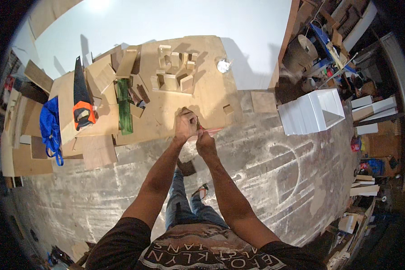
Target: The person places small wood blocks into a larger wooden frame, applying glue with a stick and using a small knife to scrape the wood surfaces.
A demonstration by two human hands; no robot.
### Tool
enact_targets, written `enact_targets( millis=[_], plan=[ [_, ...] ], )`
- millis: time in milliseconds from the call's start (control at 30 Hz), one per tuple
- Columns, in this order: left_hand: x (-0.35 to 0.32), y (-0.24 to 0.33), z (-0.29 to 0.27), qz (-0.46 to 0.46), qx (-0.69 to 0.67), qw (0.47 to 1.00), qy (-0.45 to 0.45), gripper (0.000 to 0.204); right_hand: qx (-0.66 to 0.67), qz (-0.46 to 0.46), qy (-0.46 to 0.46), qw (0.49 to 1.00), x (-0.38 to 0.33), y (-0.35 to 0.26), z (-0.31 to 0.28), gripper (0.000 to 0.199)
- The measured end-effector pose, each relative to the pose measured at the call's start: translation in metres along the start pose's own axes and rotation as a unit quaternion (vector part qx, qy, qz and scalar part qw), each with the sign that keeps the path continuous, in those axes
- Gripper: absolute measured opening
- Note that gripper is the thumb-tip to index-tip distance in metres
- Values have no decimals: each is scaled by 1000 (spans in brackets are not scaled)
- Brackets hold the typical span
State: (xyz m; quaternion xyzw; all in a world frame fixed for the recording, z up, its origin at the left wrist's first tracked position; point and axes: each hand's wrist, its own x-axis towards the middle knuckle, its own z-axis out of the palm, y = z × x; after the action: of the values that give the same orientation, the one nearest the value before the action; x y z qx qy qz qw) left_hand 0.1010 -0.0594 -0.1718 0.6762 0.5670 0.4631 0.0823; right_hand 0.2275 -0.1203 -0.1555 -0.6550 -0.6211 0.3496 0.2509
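Observation:
Both of my hands meet over the near edge of the plywood tabletop (pixel 157 123). My left hand (pixel 186 123) is closed, its fingers curled; whatever lies in them is hidden. Just right of it and slightly nearer, my right hand (pixel 206 143) is closed round a slim tool with a red part (pixel 200 128), whose tip points toward the left hand. Its exact kind is too small to make out. Beyond the hands, a wooden assembly (pixel 171 82) of several small upright blocks stands on a board. A small square wood block (pixel 228 109) lies to the right.
A handsaw (pixel 83 114) with an orange handle lies at the left, beside a blue bag (pixel 51 123). Green-stained boards (pixel 125 108) and wood offcuts lie nearer the middle. A crumpled white item (pixel 223 66) sits at the far right corner. On the floor stands a white box (pixel 301 114).

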Motion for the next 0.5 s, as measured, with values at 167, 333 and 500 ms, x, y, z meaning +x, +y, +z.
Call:
enact_targets(
  millis=[167, 333, 500],
  plan=[
    [-1, 2, 3, -14, -31, 999, 2, 4, -59, -108, -26, 992, 11, 6, -6, 51],
    [1, 1, 2, -12, -42, 999, 2, 5, -104, 19, -108, 988, 20, -12, -11, 52],
    [1, 3, 1, -24, -61, 998, -23, 6, -122, 38, -84, 988, 13, -14, -7, 48]
  ],
)
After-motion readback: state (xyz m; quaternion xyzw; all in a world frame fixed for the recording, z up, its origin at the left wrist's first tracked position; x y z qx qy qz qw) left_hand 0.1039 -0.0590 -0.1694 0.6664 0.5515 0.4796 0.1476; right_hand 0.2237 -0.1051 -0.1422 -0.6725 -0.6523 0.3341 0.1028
